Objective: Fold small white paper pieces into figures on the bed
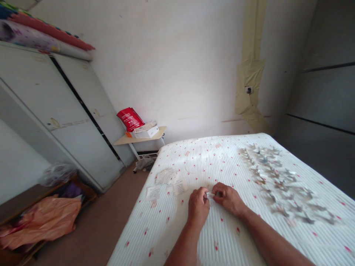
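Note:
Fingers of my left hand (199,207) are closed on the left end of a small piece of printed paper (210,195). My right hand (227,198) pinches the same paper at its right end, just above the white quilted surface (205,159) with red dots. Several flat printed paper sheets (166,176) lie to the left of my hands, some overlapping. On the right, many small folded paper pieces (277,181) stand in rows, slightly blurred.
Beyond the far left corner is a small table (119,140) with a red bag (130,119) and a white box (151,132). Grey cabinets (69,122) line the left. An orange plastic bag (44,221) lies at the lower left.

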{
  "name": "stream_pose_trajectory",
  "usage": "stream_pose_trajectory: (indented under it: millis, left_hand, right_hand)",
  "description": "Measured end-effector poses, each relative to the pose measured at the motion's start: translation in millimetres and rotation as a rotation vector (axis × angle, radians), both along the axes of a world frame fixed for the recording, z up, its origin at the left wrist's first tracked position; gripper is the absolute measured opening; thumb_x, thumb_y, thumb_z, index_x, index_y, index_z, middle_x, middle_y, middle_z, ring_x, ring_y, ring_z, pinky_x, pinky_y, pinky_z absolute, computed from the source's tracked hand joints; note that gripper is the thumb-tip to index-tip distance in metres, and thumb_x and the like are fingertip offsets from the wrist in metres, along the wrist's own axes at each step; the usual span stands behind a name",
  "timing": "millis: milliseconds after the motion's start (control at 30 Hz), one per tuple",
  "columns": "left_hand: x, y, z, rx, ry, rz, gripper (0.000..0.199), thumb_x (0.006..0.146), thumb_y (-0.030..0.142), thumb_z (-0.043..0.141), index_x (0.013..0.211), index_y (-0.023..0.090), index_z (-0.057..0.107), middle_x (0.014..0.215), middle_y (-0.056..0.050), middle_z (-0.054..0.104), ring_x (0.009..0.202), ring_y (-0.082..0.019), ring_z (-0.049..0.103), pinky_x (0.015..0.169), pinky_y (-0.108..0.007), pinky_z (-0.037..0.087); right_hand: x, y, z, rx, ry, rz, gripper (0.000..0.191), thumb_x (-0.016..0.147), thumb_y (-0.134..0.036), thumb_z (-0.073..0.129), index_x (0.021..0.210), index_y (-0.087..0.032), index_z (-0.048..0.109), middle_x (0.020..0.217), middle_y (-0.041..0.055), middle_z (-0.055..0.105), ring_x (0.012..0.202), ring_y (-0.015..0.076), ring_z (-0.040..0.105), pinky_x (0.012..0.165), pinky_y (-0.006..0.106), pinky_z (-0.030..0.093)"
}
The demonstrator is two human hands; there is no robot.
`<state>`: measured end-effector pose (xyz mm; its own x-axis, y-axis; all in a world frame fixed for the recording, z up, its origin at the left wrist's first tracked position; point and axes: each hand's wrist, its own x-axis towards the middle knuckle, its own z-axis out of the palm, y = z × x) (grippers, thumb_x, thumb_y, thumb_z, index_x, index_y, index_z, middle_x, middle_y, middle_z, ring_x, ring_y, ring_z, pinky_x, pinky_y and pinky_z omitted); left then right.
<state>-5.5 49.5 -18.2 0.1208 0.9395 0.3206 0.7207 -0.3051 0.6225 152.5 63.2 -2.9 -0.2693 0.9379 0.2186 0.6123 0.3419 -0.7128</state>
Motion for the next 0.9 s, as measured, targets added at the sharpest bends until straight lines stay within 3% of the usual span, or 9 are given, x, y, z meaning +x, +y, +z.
stream_pose_trajectory:
  millis: [167,333,533,700,900]
  left_hand:
    - [-1,2,-1.5,-0.009,-0.115,0.021,0.033,0.064,0.001,0.044,0.087,0.021,0.058,0.072,0.001,0.056,0.071,-0.013,0.052,0.067,-0.023,0.039]
    - [-3,1,4.3,-0.007,-0.326,-0.023,0.028,0.067,0.006,0.046,0.088,0.020,0.057,0.075,0.001,0.060,0.073,-0.013,0.055,0.071,-0.023,0.042]
    - [-4,-3,13.2,-0.082,-0.557,-0.104,0.017,0.077,0.020,0.046,0.086,0.017,0.060,0.081,-0.002,0.064,0.079,-0.015,0.058,0.072,-0.024,0.043]
    - [-4,-4,14.9,-0.119,-0.608,-0.103,0.019,0.078,0.026,0.047,0.087,0.015,0.061,0.080,-0.002,0.064,0.077,-0.015,0.057,0.072,-0.024,0.043]
    - [-3,-3,15.1,-0.118,-0.598,-0.129,0.017,0.074,0.019,0.050,0.087,0.014,0.061,0.080,-0.003,0.066,0.076,-0.014,0.059,0.072,-0.023,0.044]
  right_hand:
    - [-1,0,-0.7,0.009,0.039,0.025,0.013,0.067,-0.013,0.051,0.071,-0.020,0.061,0.068,-0.0008,0.059,0.061,0.0119,0.052,0.057,0.022,0.035]
    - [-4,3,-10.6,0.025,0.250,0.028,0.008,0.072,-0.020,0.051,0.072,-0.019,0.060,0.067,-0.0008,0.057,0.058,0.0115,0.049,0.055,0.022,0.036]
    - [-4,8,-13.2,-0.159,0.527,0.009,0.017,0.073,-0.033,0.058,0.067,-0.017,0.057,0.060,-0.0027,0.052,0.056,0.0104,0.046,0.053,0.022,0.035]
    - [-3,5,-6.4,-0.224,0.589,0.012,0.022,0.069,-0.038,0.062,0.066,-0.016,0.057,0.058,-0.0030,0.052,0.054,0.0096,0.045,0.051,0.022,0.033]
    - [-2,6,-8.3,-0.230,0.580,0.020,0.023,0.069,-0.039,0.062,0.066,-0.017,0.058,0.056,-0.0033,0.052,0.053,0.0096,0.045,0.050,0.022,0.033]
